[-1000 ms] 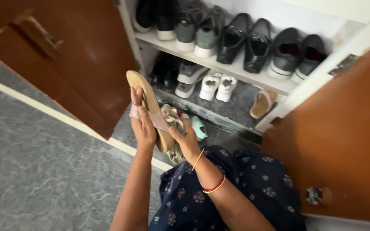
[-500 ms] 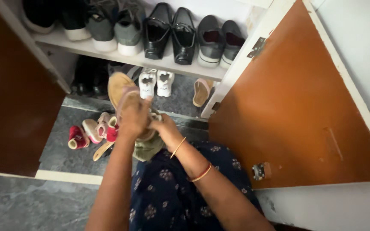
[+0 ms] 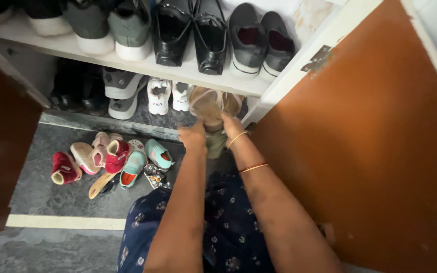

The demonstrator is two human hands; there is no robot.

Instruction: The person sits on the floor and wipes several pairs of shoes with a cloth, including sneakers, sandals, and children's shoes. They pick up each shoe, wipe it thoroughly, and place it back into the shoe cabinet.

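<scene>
1. Head view, what has moved: half a second ago you held the tan sandal (image 3: 207,104) up close in front of your lap; now your arms are stretched forward and it sits at the mouth of the shoe cupboard, over the bottom floor of the cupboard (image 3: 150,119) and just under the white shelf (image 3: 142,68). The view has also tipped forward, so the shelf shoes look nearer and the right-hand door fills more of the frame.

2. Your left hand (image 3: 193,136) is at the lower left edge of the sandal. Its fingers look curled against it, but motion blur means you cannot tell how firmly they are clamped.

3. Your right hand (image 3: 231,124) meets the sandal from the right side, fingers closed on its edge. Two hands keep the flat sole steady as it goes under the low shelf.

4. A second tan sandal (image 3: 232,102) shows just behind, on the cupboard floor, so the held one lies close beside it.

5. An olive cloth (image 3: 215,144) hangs below your hands, pinned between them and your lap.

6. Beside it, the white sneakers (image 3: 168,96) stand heels outward; the black loafers (image 3: 190,33) sit on the shelf above.

7. The small children's shoes (image 3: 110,159) lie scattered on the grey floor (image 3: 51,194) to your left, well apart from your hands.

8. The brown door (image 3: 360,146) stands open on your right.
</scene>
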